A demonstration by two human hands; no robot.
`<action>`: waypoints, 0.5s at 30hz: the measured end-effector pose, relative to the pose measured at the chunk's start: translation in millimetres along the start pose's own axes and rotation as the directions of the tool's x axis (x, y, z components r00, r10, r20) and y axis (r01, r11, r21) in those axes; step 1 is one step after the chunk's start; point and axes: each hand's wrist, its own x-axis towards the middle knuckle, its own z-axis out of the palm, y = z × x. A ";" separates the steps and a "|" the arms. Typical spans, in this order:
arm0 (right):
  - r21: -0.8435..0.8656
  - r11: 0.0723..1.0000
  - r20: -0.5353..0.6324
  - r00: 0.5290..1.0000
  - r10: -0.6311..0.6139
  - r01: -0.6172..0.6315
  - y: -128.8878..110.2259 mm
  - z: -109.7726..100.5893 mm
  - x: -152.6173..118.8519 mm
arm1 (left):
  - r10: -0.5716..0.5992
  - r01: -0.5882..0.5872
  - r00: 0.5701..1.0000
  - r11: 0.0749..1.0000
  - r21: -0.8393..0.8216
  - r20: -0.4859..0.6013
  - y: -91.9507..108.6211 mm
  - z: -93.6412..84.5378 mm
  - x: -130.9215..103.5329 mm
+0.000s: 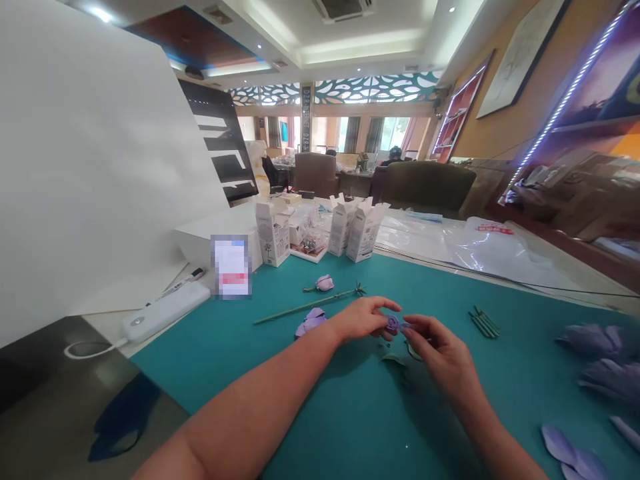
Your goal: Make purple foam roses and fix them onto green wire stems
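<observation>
My left hand (364, 319) reaches in over the green mat and pinches a small round purple flower piece (393, 323) between its fingertips. Close beside it, the thumb and forefinger of my right hand (443, 347) are closed on a small purple petal piece (405, 327). The two pieces nearly meet; whether they touch I cannot tell. Below the hands lie green leaf pieces (394, 360) and tiny dark bits. Purple petals (311, 323) rest left of my left hand. Behind them are a green stem (305, 307) and a pale purple flower bud (325, 283).
Short green sticks (484, 323) lie to the right on the mat (225, 360). Purple petals (575, 457) and larger purple pieces (595, 340) sit at the far right. White boxes (273, 235) and a tray (317, 257) of small parts stand behind. A white power strip (167, 310) lies left.
</observation>
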 end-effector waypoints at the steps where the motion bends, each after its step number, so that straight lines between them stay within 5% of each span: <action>1: 0.008 1.000 -0.011 1.000 0.004 -0.004 -0.7 -0.4 -0.8 | -0.003 0.003 1.000 1.000 -0.008 -0.002 -0.3 0.4 0.1; 15: -0.165 0.984 -0.034 0.997 0.067 -0.072 -3.2 -9.1 0.7 | -0.063 0.064 0.997 0.998 0.013 -0.050 -3.7 3.0 4.5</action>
